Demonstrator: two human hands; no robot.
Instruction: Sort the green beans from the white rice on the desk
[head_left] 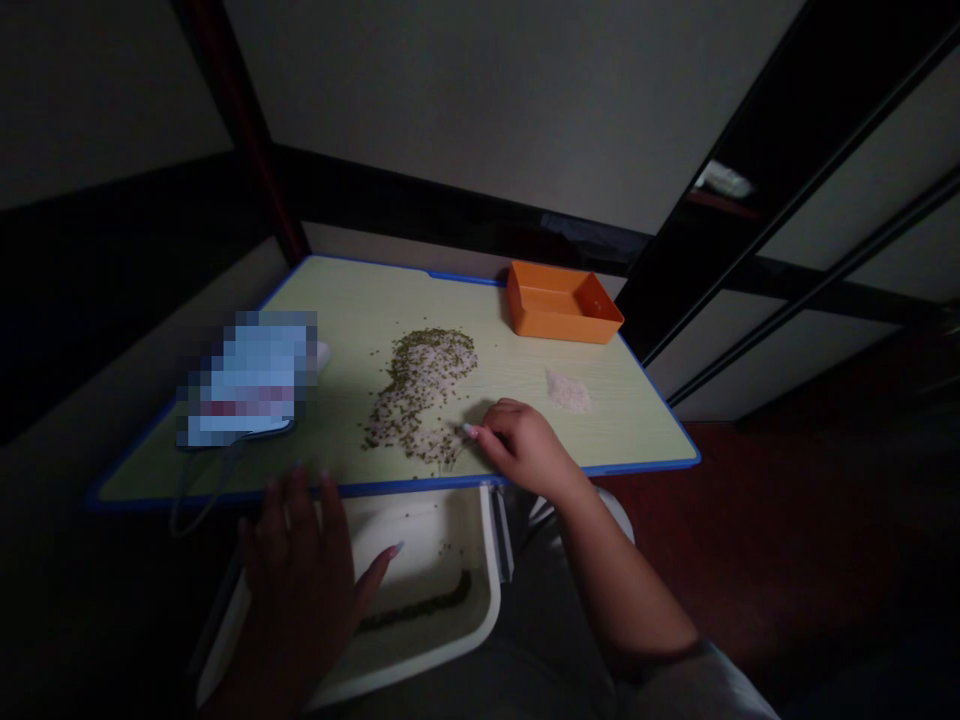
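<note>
On the near edge of the counter (360, 300), the right hand (525, 445) is resting with its fingers curled loosely inward, the fingertips (471, 431) touching the lower end of the mixed pile of green beans and rice (424, 395). It is gripping nothing that I can make out. That mixed pile is sprawling across the middle of the pale, blue-rimmed surface, the green grains thicker toward the far end. Just to the right of it, well clear, a small heap of white rice (568, 392) is sitting on its own. At the far right corner an orange tray (561, 300) is standing, with what looks like a speck or two inside, too small to tell.

Down below the counter's edge, the left hand (300, 580) is lying open and flat, fingers spread, on the rim of a white tray (465, 620) that is resting on the person's lap. A thin line of green beans (420, 607) is gathering along the tray's lower side. On the counter's left end a blurred-out object (251, 375) is lying, a cord (210, 480) hanging over the edge.
</note>
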